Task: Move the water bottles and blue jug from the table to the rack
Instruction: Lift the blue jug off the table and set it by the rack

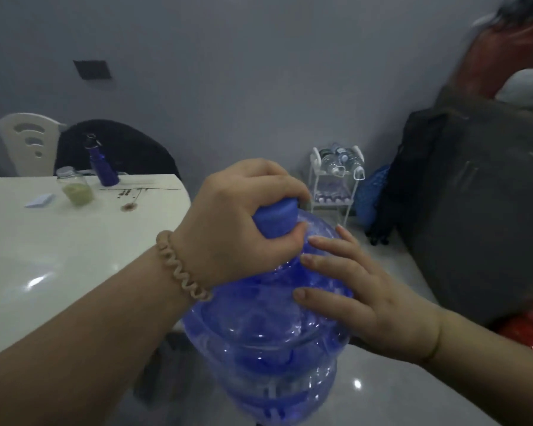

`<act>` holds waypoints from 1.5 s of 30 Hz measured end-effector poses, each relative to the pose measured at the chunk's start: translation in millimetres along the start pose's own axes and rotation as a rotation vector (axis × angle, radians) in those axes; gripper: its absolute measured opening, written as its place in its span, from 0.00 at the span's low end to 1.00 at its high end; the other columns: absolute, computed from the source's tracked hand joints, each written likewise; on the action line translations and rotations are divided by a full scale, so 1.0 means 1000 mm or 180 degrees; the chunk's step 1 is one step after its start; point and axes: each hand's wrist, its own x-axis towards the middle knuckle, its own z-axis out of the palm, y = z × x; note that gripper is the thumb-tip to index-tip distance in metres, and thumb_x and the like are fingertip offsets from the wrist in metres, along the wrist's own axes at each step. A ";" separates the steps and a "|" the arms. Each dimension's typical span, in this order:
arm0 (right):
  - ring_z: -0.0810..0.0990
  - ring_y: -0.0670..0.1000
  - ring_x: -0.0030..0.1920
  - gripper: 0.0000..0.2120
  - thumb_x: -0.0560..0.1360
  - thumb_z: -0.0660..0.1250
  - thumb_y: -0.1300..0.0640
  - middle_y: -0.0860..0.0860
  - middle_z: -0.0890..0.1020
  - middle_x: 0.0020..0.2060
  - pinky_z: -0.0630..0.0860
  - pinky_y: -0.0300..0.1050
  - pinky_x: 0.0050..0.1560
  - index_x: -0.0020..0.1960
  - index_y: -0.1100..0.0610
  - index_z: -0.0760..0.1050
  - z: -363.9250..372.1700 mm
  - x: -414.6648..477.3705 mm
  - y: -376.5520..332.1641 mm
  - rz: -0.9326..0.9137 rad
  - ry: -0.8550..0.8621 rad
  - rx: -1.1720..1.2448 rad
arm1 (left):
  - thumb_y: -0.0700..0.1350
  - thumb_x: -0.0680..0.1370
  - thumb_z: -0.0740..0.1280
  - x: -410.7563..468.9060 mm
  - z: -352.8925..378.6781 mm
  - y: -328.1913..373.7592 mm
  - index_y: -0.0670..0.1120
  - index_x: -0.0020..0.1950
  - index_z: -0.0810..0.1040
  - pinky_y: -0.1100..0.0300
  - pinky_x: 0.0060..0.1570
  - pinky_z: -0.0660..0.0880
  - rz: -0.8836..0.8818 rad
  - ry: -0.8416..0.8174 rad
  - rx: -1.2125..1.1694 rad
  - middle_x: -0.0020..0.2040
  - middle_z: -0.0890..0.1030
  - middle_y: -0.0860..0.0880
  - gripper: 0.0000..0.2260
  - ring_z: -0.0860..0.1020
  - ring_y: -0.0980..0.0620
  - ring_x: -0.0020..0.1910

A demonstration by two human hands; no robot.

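The big translucent blue jug [268,333] hangs upright off the table's right edge, above the floor. My left hand [243,222] is clenched around its blue-capped neck [276,218]. My right hand [360,293] presses flat on the jug's right shoulder, fingers spread. A small white wire rack [336,186] stands by the far wall, with several clear water bottles [339,159] lying on its top shelf. A dark blue bottle [103,162] with a black cap stands at the far side of the white table [74,256].
On the table also sit a glass jar [74,187] with greenish contents and a folded paper [40,200]. White and black chairs stand behind it. A dark bag and grey cabinet [474,195] fill the right; a blue mesh bag [371,192] leans beside the rack.
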 end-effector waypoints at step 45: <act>0.64 0.64 0.69 0.17 0.79 0.64 0.58 0.57 0.67 0.65 0.62 0.70 0.65 0.66 0.51 0.67 0.204 -0.030 0.655 -0.0305 -0.0121 0.0173 | 0.40 0.67 0.76 0.362 0.404 -0.386 0.41 0.47 0.82 0.62 0.45 0.74 -0.0204 -0.0060 -0.0145 0.44 0.79 0.46 0.11 0.77 0.53 0.42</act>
